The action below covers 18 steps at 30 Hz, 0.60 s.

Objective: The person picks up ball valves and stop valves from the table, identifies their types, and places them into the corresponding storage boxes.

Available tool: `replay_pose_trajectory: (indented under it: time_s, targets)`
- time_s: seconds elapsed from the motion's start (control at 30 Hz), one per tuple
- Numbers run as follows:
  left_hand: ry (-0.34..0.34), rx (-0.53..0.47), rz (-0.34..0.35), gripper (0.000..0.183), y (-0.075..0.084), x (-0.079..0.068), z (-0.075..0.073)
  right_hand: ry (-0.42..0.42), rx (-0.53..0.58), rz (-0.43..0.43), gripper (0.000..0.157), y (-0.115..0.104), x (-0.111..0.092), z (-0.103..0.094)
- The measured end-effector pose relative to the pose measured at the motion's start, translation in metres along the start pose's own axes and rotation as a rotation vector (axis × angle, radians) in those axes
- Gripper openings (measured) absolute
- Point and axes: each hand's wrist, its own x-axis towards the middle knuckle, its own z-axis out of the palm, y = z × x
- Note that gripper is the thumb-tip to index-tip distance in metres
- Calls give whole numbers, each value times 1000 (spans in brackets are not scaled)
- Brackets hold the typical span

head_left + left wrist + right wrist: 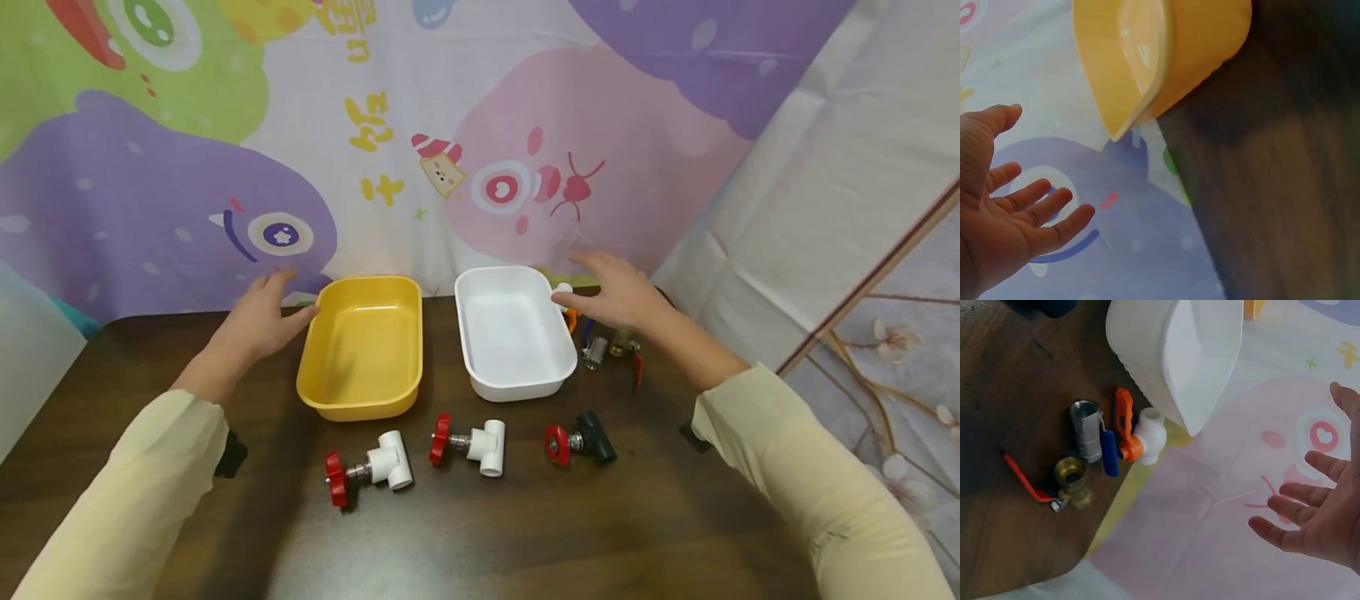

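My left hand (258, 321) hovers at the left side of a yellow tray (360, 411), fingers spread and holding nothing. In the left wrist view, a gap shows between that hand (1013, 231) and the tray (1207, 50). Past the right side of a white tray (517, 390) is my right hand (618, 292), raised with fingers apart and nothing in its grasp. Beneath it lie a white ball valve (1152, 434) with an orange lever, a silver ball valve (1087, 428) with a blue lever, and a brass ball valve (1074, 481) with a red lever.
In front of the trays, two white tee-shaped valves (388, 461) (487, 448) and a black one (595, 437) lie in a row, each with a red handwheel. All stand on a dark wooden table (465, 542). A cartoon-printed cloth (405, 233) hangs behind its far edge.
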Motion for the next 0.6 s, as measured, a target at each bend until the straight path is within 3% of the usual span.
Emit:
replay_pose_trajectory:
  time_s: [0.2, 0.6]
  targets:
    - [-10, -72, 14, 73, -7, -3, 9, -3, 87, -23, 75, 3, -5, 5]
    - [-31, -136, -24, 72, -17, -8, 27, -10, 95, -85, 62, 10, -18, 19]
